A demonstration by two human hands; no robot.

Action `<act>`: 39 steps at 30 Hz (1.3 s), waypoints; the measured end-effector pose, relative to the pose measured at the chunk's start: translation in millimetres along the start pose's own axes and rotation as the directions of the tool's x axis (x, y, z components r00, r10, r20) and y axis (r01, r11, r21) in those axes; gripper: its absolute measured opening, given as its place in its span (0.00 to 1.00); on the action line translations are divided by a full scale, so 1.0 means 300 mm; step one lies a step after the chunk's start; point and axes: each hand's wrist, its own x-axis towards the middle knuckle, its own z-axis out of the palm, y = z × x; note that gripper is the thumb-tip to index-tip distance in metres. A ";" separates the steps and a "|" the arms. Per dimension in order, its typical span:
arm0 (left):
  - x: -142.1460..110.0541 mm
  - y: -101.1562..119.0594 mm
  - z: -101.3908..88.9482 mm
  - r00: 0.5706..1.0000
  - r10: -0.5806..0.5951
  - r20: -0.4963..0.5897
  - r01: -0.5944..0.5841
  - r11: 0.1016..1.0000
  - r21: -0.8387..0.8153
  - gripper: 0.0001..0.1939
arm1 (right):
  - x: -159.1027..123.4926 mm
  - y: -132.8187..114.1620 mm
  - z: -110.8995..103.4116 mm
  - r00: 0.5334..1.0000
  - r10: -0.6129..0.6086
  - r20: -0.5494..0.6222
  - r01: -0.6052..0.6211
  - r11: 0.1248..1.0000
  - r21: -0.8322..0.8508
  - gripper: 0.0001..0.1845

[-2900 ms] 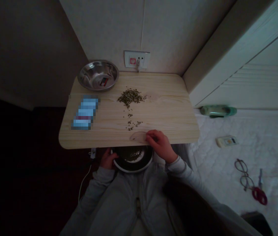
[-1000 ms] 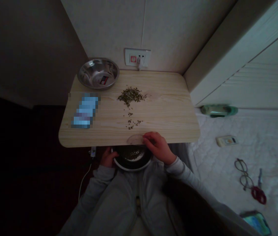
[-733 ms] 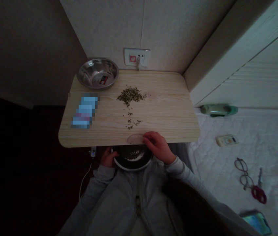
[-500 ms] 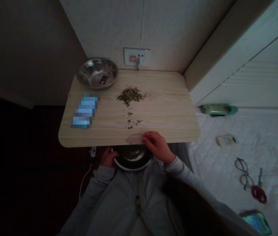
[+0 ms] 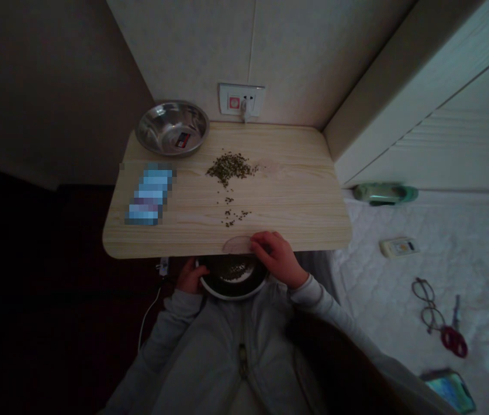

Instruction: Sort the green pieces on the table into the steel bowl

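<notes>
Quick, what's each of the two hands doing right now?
Left hand: closed on the rim of the bowl under the table edge.
Right hand: fingers pinching a thin clear piece.

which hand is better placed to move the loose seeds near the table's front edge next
Right, most likely. The right hand holds a thin clear piece at the table's near edge, close to the loose seeds, while the left hand grips the dark bowl below it.
</notes>
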 end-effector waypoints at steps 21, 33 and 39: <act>0.020 -0.019 -0.023 1.000 0.019 0.003 -0.019 1.000 0.015 0.12 | 0.136 0.066 0.003 0.978 0.121 -0.172 -0.080 0.970 0.229 0.10; 0.016 -0.018 -0.015 1.000 -0.010 -0.026 0.011 0.998 0.063 0.13 | 0.144 0.065 0.007 0.990 0.025 -0.140 -0.021 0.999 0.033 0.10; 0.020 -0.019 -0.015 1.000 -0.019 -0.014 0.019 0.999 0.039 0.13 | 0.144 0.058 0.005 0.985 0.042 -0.165 -0.036 0.999 0.038 0.10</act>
